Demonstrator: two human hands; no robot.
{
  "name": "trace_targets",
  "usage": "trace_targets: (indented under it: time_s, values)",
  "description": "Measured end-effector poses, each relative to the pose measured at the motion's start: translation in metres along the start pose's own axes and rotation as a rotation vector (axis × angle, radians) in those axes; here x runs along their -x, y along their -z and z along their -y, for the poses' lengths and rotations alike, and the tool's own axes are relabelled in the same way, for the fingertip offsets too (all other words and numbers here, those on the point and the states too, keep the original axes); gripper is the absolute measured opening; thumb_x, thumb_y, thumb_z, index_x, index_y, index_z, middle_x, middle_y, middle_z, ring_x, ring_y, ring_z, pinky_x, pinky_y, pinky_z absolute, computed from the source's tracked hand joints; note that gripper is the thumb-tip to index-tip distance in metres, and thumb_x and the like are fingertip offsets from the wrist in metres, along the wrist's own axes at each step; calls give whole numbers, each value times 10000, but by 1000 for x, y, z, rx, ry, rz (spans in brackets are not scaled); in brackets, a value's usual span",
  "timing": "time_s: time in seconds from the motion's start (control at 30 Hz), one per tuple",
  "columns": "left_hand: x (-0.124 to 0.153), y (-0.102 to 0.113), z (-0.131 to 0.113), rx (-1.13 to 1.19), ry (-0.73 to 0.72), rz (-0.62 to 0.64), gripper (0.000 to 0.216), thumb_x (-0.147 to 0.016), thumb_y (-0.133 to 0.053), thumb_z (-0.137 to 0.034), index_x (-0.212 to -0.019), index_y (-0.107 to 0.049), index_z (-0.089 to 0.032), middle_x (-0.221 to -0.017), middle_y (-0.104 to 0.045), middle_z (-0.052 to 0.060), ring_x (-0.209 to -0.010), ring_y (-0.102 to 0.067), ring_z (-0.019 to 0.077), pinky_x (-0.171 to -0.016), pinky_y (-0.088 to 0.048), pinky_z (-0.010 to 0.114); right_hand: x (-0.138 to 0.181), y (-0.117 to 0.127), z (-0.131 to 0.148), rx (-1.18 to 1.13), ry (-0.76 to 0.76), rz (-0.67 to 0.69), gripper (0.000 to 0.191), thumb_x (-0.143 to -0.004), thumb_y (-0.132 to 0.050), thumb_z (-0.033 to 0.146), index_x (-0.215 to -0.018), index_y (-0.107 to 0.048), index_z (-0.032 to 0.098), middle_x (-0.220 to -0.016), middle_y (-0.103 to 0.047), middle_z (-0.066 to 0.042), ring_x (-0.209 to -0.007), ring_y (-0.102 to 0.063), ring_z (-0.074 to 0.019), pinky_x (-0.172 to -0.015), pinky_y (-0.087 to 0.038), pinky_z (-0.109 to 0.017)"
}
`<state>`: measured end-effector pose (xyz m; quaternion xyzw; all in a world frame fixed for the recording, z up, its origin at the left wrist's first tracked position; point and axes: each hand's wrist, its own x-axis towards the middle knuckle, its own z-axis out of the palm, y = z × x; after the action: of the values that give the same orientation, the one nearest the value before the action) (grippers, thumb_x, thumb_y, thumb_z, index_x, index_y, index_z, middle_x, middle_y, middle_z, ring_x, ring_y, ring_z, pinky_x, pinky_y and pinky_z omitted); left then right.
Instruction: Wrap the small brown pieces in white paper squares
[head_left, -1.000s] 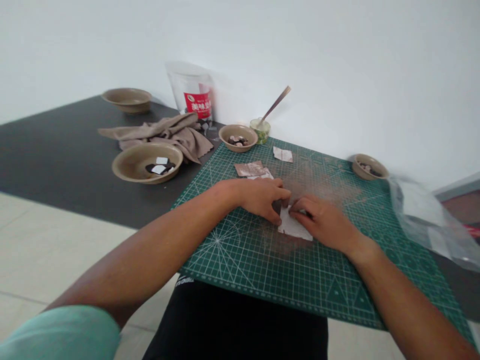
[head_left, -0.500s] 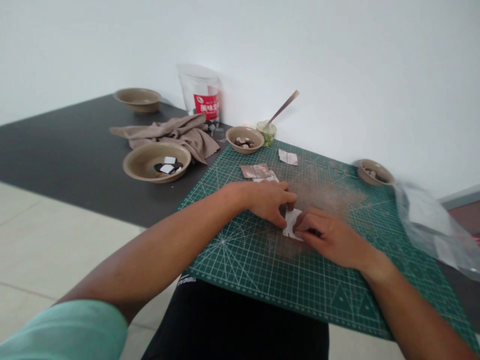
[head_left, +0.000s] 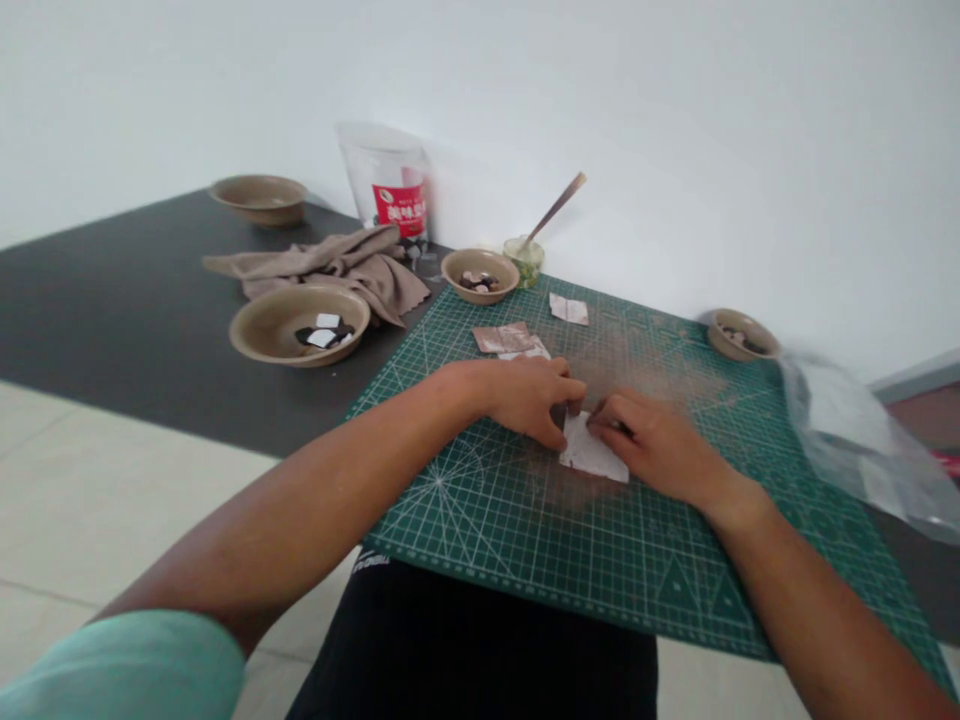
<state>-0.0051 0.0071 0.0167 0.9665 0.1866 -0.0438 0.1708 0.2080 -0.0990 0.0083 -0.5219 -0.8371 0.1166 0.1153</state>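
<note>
A small white piece of paper (head_left: 596,455) with a brownish edge lies on the green cutting mat (head_left: 517,540). My left hand (head_left: 529,395) is curled at the paper's left side, thumb and forefinger pressing its edge down. My right hand (head_left: 660,445) is closed, its bunched fingertips touching the paper's upper part; anything pinched in them is hidden. Brown dust is spread over the mat around both hands. Behind my left hand lie a brown-stained piece of paper (head_left: 499,337) and a paler one partly under it. Another creased piece of paper (head_left: 568,309) rests farther back.
Left of the mat stands a bowl (head_left: 251,340) with black and white pieces, near a crumpled cloth (head_left: 367,270). Small bowls (head_left: 480,290) (head_left: 739,345) hold dark and pinkish pieces. A cup (head_left: 527,268) holds a stick. A plastic bag (head_left: 862,450) lies at right.
My right hand has slid up and away over the paper, uncovering its lower right part. My left hand stays at the paper's edge. The whole view has shifted slightly.
</note>
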Motion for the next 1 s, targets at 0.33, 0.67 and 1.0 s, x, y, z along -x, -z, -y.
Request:
trace_targets:
  time_s: [0.33,0.67,1.0]
  values:
    - [-1,-2,2,-3,-21,6,521,-765,-631,-557,-1185,-587,-250,-1189,-530,93,-1027,-562,293,-894,-438,417,-1,-2,6,-60,74,35,96,-963,-545,227,-896,-611,203,-942,-635,-44,-874,-587,-187,-775,-446,-319]
    - [0,0,0,-11,-5,28,493,-762,-647,-539,-1172,-589,-271,-1204,-528,76,-1045,-550,278,-919,-430,402,2,-2,4,-84,77,44,85,-955,-550,205,-897,-613,203,-942,-638,-37,-866,-589,-178,-779,-444,-311]
    - [0,-1,0,-35,-18,17,494,-775,-632,-547,-1177,-577,-264,-1194,-523,83,-1029,-559,282,-895,-448,410,2,-3,8,-169,106,94,88,-952,-561,211,-880,-612,208,-930,-643,-20,-864,-593,-161,-778,-448,-297]
